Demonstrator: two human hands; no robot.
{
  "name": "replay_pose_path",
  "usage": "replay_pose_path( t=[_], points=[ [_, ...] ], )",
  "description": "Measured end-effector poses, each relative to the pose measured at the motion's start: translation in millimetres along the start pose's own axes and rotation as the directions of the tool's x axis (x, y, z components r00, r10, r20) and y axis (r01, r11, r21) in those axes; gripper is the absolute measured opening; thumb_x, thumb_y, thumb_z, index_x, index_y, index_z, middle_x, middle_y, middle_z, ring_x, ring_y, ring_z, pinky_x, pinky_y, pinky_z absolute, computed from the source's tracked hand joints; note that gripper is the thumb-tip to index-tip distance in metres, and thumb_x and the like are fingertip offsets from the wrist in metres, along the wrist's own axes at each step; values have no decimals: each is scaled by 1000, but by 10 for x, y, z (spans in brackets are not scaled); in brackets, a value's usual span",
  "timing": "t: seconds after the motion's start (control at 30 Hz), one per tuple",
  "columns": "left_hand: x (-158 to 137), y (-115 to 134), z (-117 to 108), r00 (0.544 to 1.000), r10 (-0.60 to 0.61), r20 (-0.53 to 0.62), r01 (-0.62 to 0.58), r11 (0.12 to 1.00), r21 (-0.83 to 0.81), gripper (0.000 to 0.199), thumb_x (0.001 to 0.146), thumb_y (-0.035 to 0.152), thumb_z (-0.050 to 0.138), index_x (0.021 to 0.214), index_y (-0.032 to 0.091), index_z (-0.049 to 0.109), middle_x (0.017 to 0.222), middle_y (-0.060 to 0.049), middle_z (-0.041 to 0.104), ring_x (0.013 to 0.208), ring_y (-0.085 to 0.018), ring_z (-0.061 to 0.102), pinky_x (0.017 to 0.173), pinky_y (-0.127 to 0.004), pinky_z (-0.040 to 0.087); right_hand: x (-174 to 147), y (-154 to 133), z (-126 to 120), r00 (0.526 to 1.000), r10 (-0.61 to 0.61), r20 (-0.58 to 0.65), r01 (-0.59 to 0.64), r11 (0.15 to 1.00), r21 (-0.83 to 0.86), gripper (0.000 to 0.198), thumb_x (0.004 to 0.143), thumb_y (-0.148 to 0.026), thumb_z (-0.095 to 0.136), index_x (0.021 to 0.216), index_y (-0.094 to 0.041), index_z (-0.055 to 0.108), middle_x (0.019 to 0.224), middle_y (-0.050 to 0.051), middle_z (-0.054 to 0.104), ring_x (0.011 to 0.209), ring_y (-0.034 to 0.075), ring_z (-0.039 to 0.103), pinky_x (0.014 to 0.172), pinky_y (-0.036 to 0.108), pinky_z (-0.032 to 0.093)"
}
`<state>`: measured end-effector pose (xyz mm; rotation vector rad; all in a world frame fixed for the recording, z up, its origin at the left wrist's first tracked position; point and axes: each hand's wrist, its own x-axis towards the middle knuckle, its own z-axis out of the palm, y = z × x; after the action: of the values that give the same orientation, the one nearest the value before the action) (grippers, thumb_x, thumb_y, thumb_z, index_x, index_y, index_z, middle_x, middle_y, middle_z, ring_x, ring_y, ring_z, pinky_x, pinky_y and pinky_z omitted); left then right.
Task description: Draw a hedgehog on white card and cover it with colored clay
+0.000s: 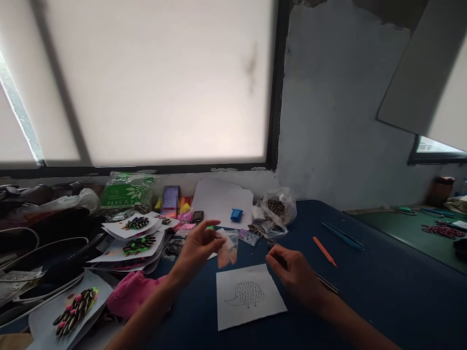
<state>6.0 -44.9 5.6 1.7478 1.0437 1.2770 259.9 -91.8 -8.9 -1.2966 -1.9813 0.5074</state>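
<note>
My left hand [202, 245] pinches a small clear plastic bag [228, 250] by its upper left side, the index finger lifted away; pale orange bits show inside. Below the bag lies a square sheet of white paper [251, 296] with a pen drawing of a hedgehog-like animal [250, 293]. At the sheet's upper right, my right hand [292, 272] is closed with fingertips together. Whatever those fingers hold, if anything, is hidden. A thin metal tool [326, 283] shows behind the right wrist; I cannot tell whether it is in the hand.
Paper cards with seed pictures [78, 311] and a pink cloth [131, 294] lie left. Behind are a bag of striped seeds [276, 207], a blue packet [236, 215] and white sheets [222, 199]. An orange pen [324, 251] and blue tweezers [343, 236] lie right.
</note>
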Motion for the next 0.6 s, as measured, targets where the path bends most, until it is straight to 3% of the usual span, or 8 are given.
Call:
replay_pose_path(
  t=[0.1,0.2,0.3,0.37,0.5,0.6],
  points=[
    [-105,144,137,990,-38,133,52,993,-104,51,72,50,72,108,16,60,79,-6,73,72,-21,70,64,-30,54,6,-173,-3,999,29,-33,-21,975,219,36,95,-47,44,77,-18,55,70,1,54,62,14,49,55,25,38],
    [-164,221,206,970,-79,230,122,976,-181,48,71,49,75,103,16,61,77,-5,73,71,-19,69,66,-29,52,45,-344,-3,997,30,74,-52,945,322,35,93,-48,50,103,-16,60,92,6,64,79,18,59,63,26,44],
    [-192,252,243,952,-107,287,175,959,-224,47,70,49,78,100,17,61,75,-2,71,70,-18,67,66,-29,50,128,-429,28,968,-16,249,-75,933,352,33,89,-47,59,89,-15,65,82,5,64,72,16,59,59,25,44],
    [-209,260,253,954,-103,282,171,958,-231,48,72,52,75,101,17,60,76,-2,70,72,-19,67,68,-30,50,196,-432,68,959,-2,283,-128,888,441,35,87,-48,61,79,-14,64,74,4,64,63,13,58,51,23,41],
    [-247,236,241,954,-138,266,198,957,-214,54,67,55,78,102,18,60,89,-3,69,77,-18,66,70,-30,51,288,-382,159,979,25,201,-124,858,499,40,81,-54,65,73,-15,60,66,0,59,55,11,54,45,21,37],
    [-268,179,224,932,-196,306,256,952,-169,49,66,58,78,83,15,62,73,-1,67,64,-16,64,62,-29,51,283,-359,205,986,47,160,-126,834,537,42,79,-57,65,74,-16,59,68,0,59,56,11,55,46,22,40]
  ],
)
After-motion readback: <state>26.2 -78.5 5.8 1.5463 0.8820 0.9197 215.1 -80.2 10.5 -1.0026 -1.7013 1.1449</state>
